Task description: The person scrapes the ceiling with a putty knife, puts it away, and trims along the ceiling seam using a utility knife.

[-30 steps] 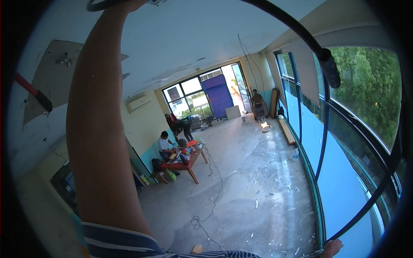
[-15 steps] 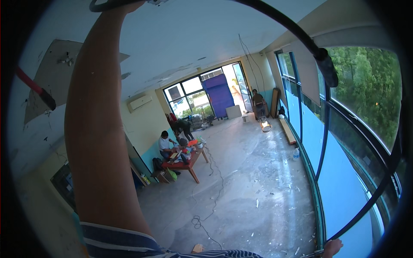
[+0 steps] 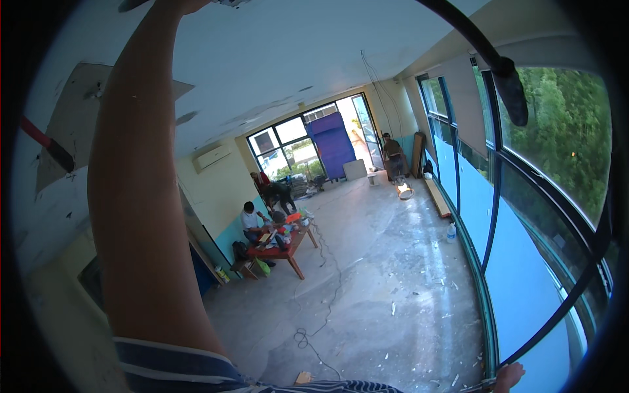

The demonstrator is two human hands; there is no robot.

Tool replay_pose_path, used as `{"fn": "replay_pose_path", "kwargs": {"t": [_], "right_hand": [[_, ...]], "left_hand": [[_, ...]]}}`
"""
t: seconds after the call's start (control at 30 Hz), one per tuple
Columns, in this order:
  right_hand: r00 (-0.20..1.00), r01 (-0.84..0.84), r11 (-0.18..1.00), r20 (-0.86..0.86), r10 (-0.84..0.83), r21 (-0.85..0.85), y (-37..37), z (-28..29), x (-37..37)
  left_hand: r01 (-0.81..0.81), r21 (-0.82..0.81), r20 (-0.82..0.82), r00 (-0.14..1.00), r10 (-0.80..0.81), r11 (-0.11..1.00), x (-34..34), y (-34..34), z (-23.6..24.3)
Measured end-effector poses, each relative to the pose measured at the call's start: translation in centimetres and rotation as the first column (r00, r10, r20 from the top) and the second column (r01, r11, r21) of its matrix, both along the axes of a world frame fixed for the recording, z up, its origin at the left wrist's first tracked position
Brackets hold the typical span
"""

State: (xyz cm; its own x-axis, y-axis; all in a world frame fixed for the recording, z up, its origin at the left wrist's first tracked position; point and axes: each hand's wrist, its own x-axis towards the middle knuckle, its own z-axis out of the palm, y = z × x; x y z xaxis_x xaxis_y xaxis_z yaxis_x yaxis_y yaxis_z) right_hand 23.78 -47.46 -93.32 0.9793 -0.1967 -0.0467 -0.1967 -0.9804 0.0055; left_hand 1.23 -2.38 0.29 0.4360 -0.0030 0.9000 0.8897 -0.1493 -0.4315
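The left hand point(image 3: 187, 5) is raised toward the ceiling point(image 3: 262, 65), presumably for overhead reach, near a small metallic piece point(image 3: 232, 2) at the upper edge; being cut off there, its fingers cannot be read as spread or gripping. The right hand point(image 3: 508, 376) is held low, near right, beside a dark bar point(image 3: 557, 322), perhaps for steadiness; whether that is grasped cannot be told. A clear bottle point(image 3: 451, 232) is stood farther off by the right-hand windows point(image 3: 557, 131), probably out of the way, its contents indistinct.

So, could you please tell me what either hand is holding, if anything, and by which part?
It cannot be told: the left hand is mostly cropped at the top, and the right hand, low by a dark bar, shows no clear grip.
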Motion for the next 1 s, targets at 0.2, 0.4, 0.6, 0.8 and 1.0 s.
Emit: {"fn": "replay_pose_path", "kwargs": {"t": [0.2,0.4,0.6,0.8,1.0], "right_hand": [[1.0,0.003,1.0,0.004,-0.003,-0.019,0.2,-0.3,-0.3],[1.0,-0.004,0.998,0.016,0.003,0.056,0.1,-1.2,0.7],[0.994,0.093,0.994,0.046,-0.096,0.061,-0.6,-1.8,0.3],[0.997,0.067,0.997,-0.026,-0.066,0.032,0.5,1.6,-0.6],[0.995,0.092,0.993,0.02,-0.094,0.075,-0.4,-1.2,0.0]], "left_hand": [[0.079,0.161,-0.092,0.994,-0.065,0.984,-0.7,1.3,-1.2],[0.275,0.137,-0.207,0.947,-0.244,0.951,-2.4,5.3,2.1],[0.069,0.35,-0.251,0.968,0.022,0.934,-0.2,4.2,0.3],[0.108,-0.163,-0.037,0.993,-0.116,0.981,-0.4,4.1,3.6],[0.392,-0.375,0.001,0.906,-0.423,0.84,-1.3,4.7,3.0]]}}
